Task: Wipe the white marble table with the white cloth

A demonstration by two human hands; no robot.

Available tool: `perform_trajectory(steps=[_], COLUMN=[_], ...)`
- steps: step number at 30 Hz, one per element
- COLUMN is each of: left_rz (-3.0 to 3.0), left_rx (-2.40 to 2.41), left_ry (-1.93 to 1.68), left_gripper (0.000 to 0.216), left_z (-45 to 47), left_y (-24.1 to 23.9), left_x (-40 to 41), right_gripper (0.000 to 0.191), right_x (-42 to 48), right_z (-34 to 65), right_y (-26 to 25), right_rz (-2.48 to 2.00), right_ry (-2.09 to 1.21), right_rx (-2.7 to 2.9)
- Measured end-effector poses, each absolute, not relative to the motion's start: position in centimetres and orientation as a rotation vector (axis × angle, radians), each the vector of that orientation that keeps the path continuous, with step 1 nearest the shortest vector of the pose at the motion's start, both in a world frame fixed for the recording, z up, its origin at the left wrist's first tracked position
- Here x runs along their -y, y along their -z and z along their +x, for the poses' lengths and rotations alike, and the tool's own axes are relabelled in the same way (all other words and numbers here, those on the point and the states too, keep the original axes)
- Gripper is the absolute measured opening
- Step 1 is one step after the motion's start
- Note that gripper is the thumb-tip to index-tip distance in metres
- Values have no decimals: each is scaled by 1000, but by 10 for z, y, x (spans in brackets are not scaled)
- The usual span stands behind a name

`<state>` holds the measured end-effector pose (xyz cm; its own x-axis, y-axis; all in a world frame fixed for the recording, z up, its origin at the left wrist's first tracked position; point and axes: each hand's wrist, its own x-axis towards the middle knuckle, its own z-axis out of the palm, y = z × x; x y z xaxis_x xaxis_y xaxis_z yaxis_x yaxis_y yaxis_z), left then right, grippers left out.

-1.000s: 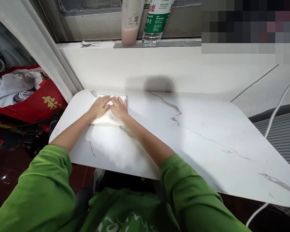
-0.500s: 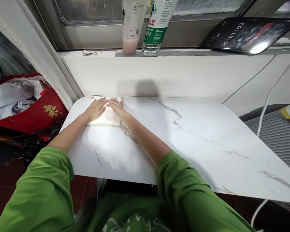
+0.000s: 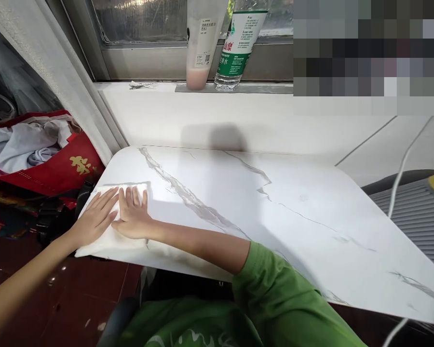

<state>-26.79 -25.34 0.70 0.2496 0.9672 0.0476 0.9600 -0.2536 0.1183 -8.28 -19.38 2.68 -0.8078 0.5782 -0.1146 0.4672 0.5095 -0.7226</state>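
Note:
A white cloth (image 3: 130,246) lies spread flat at the left end of the white marble-patterned table (image 3: 210,193), reaching its front left edge. My left hand (image 3: 96,220) rests flat on the cloth with its fingers stretched out. Beside it my right hand (image 3: 133,214) presses down on the same cloth, fingers spread and pointing toward the wall. The two hands are side by side, close together or touching near the fingers. Neither hand grips anything.
On the window sill stand a cup with a pink drink (image 3: 198,58) and a water bottle (image 3: 235,53). A red bag (image 3: 58,168) of clothes sits left of the table. A white cable (image 3: 401,168) hangs at right. The upper right corner is pixelated.
Both hands and the cloth have moved from the table's back edge toward me and to the left, down to the front left edge.

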Motion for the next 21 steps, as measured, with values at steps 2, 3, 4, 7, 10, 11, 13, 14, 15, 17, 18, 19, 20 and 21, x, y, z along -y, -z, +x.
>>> perform_trajectory(steps=[2, 3, 4, 7, 10, 11, 13, 14, 15, 17, 18, 19, 20, 21], left_rz=[2433, 2432, 2429, 2408, 2411, 2427, 2473, 2493, 2505, 2521, 2536, 2558, 2586, 2614], left_rx=[-1878, -1886, -1897, -1943, -1953, -1943, -1902, -1877, -1859, -1842, -1840, -1837, -1830, -1816], left_ry=[-145, -141, -137, -106, -42, -32, -26, -26, -28, -37, -48, -63, -80, -93], left_gripper=[58, 58, 58, 59, 59, 58, 57, 56, 55, 54, 54, 54, 55, 55], left_z=[-272, -275, -277, -278, -268, -262, -246, -237, -227, -208, -199, -191, -182, -173], left_y=[-6, -4, -3, -1, -2, -3, -5, -5, -6, -6, -7, -7, -7, -8], left_x=[243, 233, 221, 171, 113, 95, 63, 51, 41, 30, 28, 29, 31, 36], right_gripper=[80, 78, 76, 70, 62, 60, 59, 58, 58, 57, 56, 55, 54, 54], right_x=[190, 184, 175, 134, 86, 71, 46, 37, 29, 19, 17, 17, 19, 22], right_z=[-90, -96, -102, -118, -118, -114, -102, -96, -88, -74, -67, -60, -53, -46], right_y=[-30, -30, -29, -22, -11, -8, -3, -1, 0, 3, 4, 5, 6, 7], right_rz=[-997, -1051, -1104, -1201, -1219, -1237, -1306, -1341, -1370, -1410, -1426, -1439, -1449, -1453], right_ry=[-1153, -1113, -1053, -793, -553, -500, -437, -417, -402, -384, -375, -364, -349, -331], right_rx=[2580, 2576, 2572, 2523, 2445, 2419, 2366, 2343, 2325, 2308, 2306, 2306, 2310, 2319])
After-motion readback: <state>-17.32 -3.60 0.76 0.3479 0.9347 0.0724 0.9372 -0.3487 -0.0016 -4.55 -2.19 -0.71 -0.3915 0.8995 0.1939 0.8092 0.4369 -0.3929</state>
